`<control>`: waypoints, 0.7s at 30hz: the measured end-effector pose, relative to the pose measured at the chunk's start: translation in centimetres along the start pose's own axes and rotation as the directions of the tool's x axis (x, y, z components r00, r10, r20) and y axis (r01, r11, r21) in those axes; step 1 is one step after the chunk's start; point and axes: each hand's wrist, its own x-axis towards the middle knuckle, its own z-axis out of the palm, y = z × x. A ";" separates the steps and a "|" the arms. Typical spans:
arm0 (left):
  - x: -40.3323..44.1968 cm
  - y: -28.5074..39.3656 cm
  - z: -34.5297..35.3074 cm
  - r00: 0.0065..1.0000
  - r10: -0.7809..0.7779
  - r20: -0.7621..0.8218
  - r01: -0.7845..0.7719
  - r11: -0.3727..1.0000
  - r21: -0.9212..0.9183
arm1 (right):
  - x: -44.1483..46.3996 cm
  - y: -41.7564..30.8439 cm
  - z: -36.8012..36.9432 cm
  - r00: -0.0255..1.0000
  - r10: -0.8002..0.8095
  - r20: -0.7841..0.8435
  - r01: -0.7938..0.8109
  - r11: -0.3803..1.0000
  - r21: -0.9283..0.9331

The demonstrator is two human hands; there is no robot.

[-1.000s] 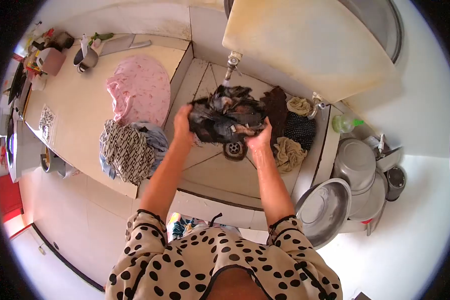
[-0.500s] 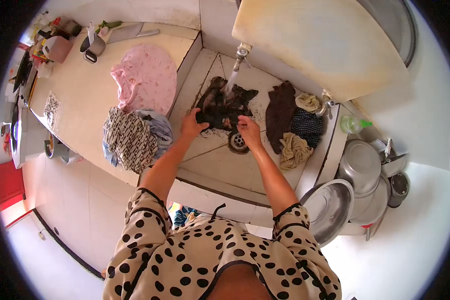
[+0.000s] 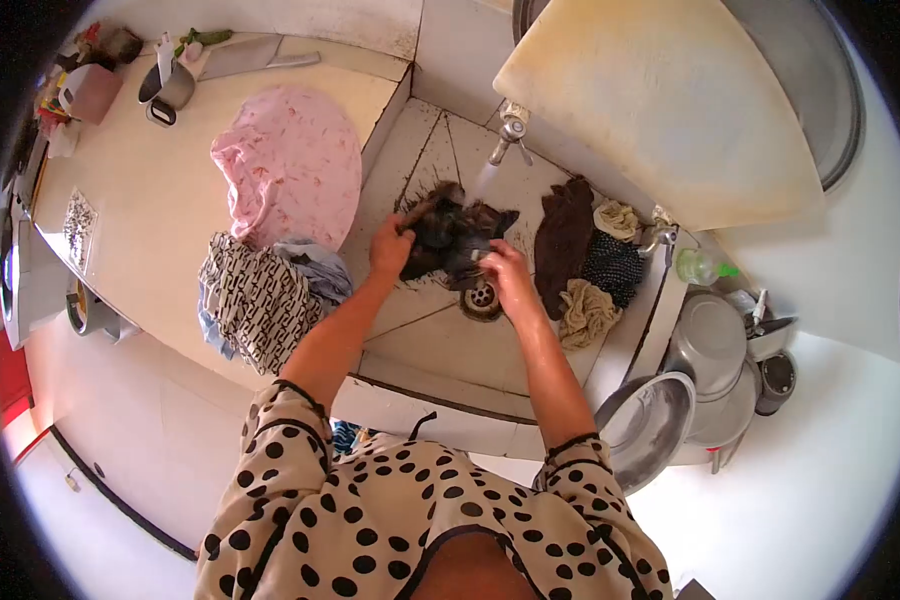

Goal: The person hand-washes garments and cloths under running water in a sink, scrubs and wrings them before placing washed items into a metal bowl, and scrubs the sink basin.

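A wet dark cloth (image 3: 448,235) lies bunched in the tiled sink (image 3: 410,350), below the running tap (image 3: 511,135). My left hand (image 3: 392,248) grips its left edge with curled fingers. At its right edge, fingers of my right hand (image 3: 507,268) pinch the fabric, just above the drain (image 3: 481,298). To the right in the sink lie a dark brown cloth (image 3: 562,240), a beige cloth (image 3: 588,314) and a dark dotted cloth (image 3: 612,268).
A pink cloth (image 3: 295,165) and a patterned garment (image 3: 260,300) rest on the left counter, with a metal cup (image 3: 168,90) and a cleaver (image 3: 238,60) behind. Metal basins (image 3: 645,430) and a green bottle (image 3: 700,266) stand right of the sink. A second tap (image 3: 660,236) is at the right.
The dark cloth, held up and spread between both hands earlier, came down into the sink and is now more bunched. My left hand has closed on its edge. The camera view has shifted slightly.
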 end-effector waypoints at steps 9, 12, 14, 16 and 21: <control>-5.7 9.3 -8.8 0.994 0.112 0.016 -0.023 0.341 -0.940 | -7.8 -9.2 -1.3 0.961 -0.244 -0.132 0.271 0.720 0.639; -8.3 14.6 -12.0 0.990 -0.136 0.028 0.050 0.157 -0.986 | -9.7 -10.9 -2.1 0.949 -0.293 -0.112 0.284 0.651 0.704; -7.6 13.9 -12.2 0.998 -0.027 0.064 0.066 0.074 -0.995 | -11.0 -12.4 -1.6 0.924 -0.381 -0.038 0.279 0.602 0.748; -6.9 13.2 -12.0 0.991 0.090 0.096 0.098 -0.016 -0.995 | -9.5 -12.4 -2.0 0.928 -0.371 -0.026 0.276 0.639 0.718; -2.5 6.4 -7.4 0.977 0.108 -0.187 -0.193 0.823 -0.534 | 0.6 -7.4 -5.7 0.971 -0.239 -0.016 0.230 0.908 0.349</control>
